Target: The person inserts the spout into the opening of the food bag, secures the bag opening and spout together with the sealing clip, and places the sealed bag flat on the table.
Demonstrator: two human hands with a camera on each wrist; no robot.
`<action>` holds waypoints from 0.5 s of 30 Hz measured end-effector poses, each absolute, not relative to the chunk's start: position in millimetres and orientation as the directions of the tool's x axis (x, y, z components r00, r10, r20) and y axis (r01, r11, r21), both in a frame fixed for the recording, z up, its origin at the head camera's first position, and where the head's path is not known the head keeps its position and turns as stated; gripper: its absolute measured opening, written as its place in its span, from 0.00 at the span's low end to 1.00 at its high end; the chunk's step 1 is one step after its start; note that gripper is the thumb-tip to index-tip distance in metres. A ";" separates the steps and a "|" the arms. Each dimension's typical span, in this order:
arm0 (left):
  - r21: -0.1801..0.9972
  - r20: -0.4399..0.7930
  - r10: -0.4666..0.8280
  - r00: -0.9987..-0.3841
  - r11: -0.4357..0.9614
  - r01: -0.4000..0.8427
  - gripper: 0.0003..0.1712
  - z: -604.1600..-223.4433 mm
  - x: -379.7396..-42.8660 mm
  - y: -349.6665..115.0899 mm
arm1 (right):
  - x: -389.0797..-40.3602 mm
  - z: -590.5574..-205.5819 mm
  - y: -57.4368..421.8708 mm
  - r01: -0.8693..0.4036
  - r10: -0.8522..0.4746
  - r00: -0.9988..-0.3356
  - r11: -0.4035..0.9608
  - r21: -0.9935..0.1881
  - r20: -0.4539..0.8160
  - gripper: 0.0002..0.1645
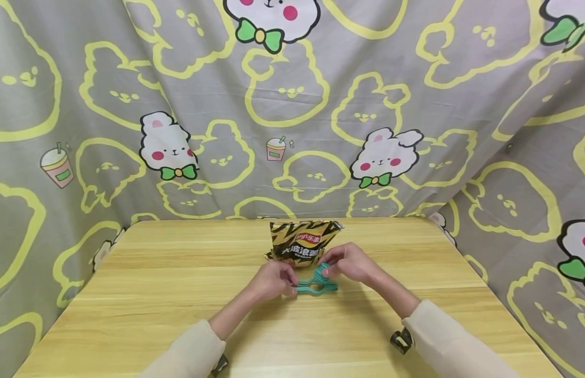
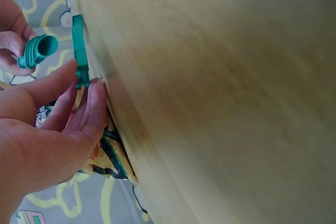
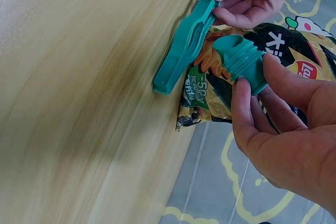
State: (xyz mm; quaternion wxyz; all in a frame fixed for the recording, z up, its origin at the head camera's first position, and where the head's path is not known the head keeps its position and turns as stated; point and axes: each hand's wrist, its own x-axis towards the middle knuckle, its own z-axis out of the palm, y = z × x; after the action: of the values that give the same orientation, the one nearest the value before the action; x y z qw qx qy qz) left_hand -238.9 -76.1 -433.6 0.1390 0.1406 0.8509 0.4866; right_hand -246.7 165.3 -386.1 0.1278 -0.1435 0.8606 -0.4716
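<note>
My left hand [image 1: 270, 281] pinches one end of a long teal bag clip [image 3: 177, 53], which has a widened, open middle. The clip lies low over the wooden table, its other end pointing right. Between thumb and fingertips, my right hand [image 1: 351, 262] holds a short teal ridged spout [image 3: 247, 66] with a round hollow mouth. The spout is just above the clip and apart from it in the right wrist view. Behind both hands stands a black and gold chip bag [image 1: 299, 242] with a red label, its lower part partly hidden by the hands.
The hands work over a light wooden table [image 1: 155, 304]. A grey curtain [image 1: 292, 173] with yellow cartoon outlines hangs behind the table's far edge and along its sides.
</note>
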 end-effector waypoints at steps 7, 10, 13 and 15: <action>0.843 -0.086 0.377 -0.922 0.520 0.135 0.11 -430.4 -238.3 -76.1 | -248.5 -388.2 164.4 -0.137 -0.375 -0.924 0.513 -0.847 -0.078 0.12; 0.845 -0.089 0.379 -0.921 0.519 0.131 0.11 -429.0 -237.7 -76.6 | -248.7 -389.0 163.9 -0.136 -0.376 -0.924 0.508 -0.850 -0.077 0.12; 0.850 -0.093 0.381 -0.920 0.511 0.126 0.11 -427.8 -236.9 -77.5 | -248.6 -389.3 163.7 -0.134 -0.372 -0.925 0.507 -0.851 -0.077 0.11; 0.849 -0.093 0.382 -0.919 0.512 0.127 0.10 -427.2 -236.7 -78.3 | -248.1 -389.0 163.5 -0.134 -0.372 -0.925 0.509 -0.850 -0.077 0.11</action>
State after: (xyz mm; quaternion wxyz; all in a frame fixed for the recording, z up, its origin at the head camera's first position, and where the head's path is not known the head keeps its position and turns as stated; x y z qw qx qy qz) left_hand -236.7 -78.3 -427.2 0.1355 0.1483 0.8589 0.4710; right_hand -248.1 163.5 -389.0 0.1258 -0.1469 0.8595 -0.4732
